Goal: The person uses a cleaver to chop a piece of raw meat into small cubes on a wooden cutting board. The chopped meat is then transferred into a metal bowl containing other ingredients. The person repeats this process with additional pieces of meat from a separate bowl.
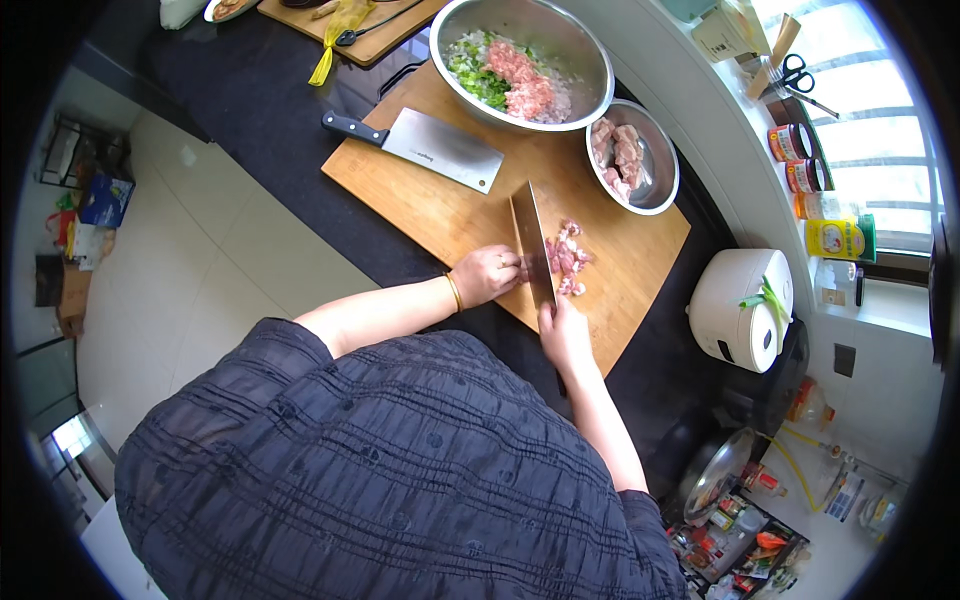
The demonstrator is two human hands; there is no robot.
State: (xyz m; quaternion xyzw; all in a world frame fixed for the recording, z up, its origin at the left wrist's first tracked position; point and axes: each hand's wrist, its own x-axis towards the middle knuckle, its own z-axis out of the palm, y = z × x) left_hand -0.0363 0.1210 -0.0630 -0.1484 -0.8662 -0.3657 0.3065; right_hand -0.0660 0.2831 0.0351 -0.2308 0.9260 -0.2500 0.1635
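On the wooden cutting board point(628, 262), my right hand point(566, 335) is wrapped round the handle of a cleaver point(532, 243), its blade standing on edge and pointing away from me. Left of the blade, my left hand point(488, 274), with a gold bangle at the wrist, has its fingers curled over a piece of raw meat, mostly hidden under them. The fingertips are close against the blade. Small chopped pieces of pink meat point(568, 256) lie to the blade's right. A second cleaver point(445, 150) with a black handle rests flat on the board's far left part.
A large steel bowl point(590, 60) at the board's far edge holds minced meat and chopped greens. Beside it, a smaller steel bowl point(668, 190) holds raw meat chunks. A white rice cooker point(728, 300) stands right, with green onion on its lid. Jars point(790, 143) line the windowsill.
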